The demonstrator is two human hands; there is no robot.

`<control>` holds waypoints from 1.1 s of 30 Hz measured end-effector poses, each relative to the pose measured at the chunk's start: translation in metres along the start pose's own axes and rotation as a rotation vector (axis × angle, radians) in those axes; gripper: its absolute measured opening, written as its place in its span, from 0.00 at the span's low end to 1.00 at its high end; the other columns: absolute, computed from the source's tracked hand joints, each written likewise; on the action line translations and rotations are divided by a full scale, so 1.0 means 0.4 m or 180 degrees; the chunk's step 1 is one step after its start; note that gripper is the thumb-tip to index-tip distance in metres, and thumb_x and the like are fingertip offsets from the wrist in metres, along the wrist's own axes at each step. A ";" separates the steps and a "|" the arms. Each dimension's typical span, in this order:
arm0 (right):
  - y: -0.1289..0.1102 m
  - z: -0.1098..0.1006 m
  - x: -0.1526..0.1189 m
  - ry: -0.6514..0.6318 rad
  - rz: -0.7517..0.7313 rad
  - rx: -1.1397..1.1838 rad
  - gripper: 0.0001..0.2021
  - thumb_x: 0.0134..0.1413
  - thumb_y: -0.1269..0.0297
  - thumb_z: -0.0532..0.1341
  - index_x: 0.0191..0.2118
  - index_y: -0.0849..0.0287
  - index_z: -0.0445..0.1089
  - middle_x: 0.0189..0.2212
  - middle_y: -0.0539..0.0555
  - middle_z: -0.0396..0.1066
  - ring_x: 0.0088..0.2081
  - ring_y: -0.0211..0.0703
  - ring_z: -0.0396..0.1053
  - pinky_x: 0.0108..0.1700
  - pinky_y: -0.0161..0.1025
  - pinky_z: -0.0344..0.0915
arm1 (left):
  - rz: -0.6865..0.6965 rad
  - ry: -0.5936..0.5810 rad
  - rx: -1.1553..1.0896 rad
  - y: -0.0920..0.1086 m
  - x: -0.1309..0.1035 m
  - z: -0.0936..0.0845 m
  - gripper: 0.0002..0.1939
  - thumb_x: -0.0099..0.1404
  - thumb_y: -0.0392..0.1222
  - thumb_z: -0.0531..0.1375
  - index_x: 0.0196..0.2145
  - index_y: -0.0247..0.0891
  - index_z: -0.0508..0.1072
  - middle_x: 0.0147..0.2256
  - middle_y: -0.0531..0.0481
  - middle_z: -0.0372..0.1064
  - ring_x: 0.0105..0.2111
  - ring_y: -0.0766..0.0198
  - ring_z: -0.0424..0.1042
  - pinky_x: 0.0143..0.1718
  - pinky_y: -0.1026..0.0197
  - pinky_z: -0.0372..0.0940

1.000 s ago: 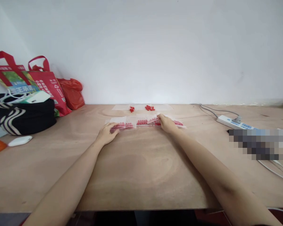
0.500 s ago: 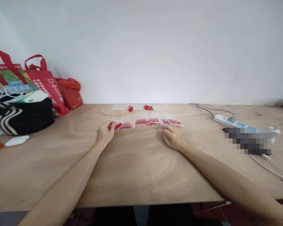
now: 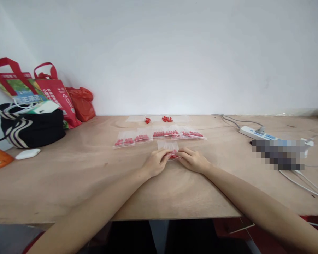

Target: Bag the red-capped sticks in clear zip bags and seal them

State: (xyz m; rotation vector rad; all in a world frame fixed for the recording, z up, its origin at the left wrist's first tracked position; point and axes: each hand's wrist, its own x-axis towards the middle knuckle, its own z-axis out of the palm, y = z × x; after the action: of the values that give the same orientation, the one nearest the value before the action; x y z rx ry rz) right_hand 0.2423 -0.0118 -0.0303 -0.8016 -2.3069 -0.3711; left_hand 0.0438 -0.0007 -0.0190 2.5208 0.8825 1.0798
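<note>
Between my hands, near the middle of the table, lies a small clear zip bag (image 3: 167,145) with red pieces in its near end. My left hand (image 3: 157,162) pinches the bag's near left edge, and my right hand (image 3: 193,160) pinches the near right edge. The fingertips hide part of the red contents. Just beyond, several similar clear bags (image 3: 141,137) of small red pieces lie in a slightly overlapping row. Farther back are two little heaps of loose red pieces (image 3: 167,119) on clear or white film.
A black striped bag (image 3: 39,128), shopping bags (image 3: 58,95) and a white case (image 3: 28,153) stand at the left. On the right are a power strip (image 3: 265,136), cables and a blurred dark object (image 3: 278,155). The table's front edge (image 3: 175,218) runs below my forearms.
My left hand has moved right and nearer, leaving a bag at the row's left end. Both hands now grip a bag between them, in front of the row.
</note>
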 end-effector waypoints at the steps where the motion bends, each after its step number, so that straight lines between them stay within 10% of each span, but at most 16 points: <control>1: 0.004 0.002 0.000 0.0058 -0.0097 -0.0101 0.09 0.55 0.68 0.50 0.41 0.59 0.64 0.34 0.54 0.68 0.32 0.36 0.67 0.31 0.32 0.64 | 0.0051 -0.0052 0.0006 -0.004 0.006 0.008 0.10 0.62 0.34 0.49 0.40 0.37 0.68 0.38 0.48 0.70 0.38 0.63 0.69 0.41 0.61 0.64; 16: 0.027 0.015 0.004 0.0296 -0.0509 -0.0674 0.13 0.54 0.74 0.47 0.32 0.60 0.68 0.27 0.53 0.68 0.26 0.33 0.62 0.32 0.33 0.61 | 0.0368 -0.0301 0.0277 -0.072 -0.016 -0.074 0.11 0.59 0.39 0.55 0.41 0.36 0.68 0.40 0.45 0.68 0.37 0.62 0.69 0.37 0.61 0.67; 33: 0.022 0.008 0.009 0.0164 0.0493 -0.0401 0.10 0.54 0.67 0.51 0.32 0.57 0.70 0.27 0.51 0.70 0.30 0.35 0.65 0.31 0.32 0.57 | 0.0834 -0.0004 0.0776 -0.082 -0.018 -0.070 0.08 0.60 0.38 0.55 0.38 0.37 0.70 0.37 0.47 0.70 0.36 0.64 0.70 0.38 0.63 0.67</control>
State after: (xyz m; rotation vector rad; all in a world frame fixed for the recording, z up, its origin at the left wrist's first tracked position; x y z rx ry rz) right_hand 0.2442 -0.0019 -0.0300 -1.0141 -2.1737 -0.4653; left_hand 0.0056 0.0204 -0.0187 2.9038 0.7372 1.1028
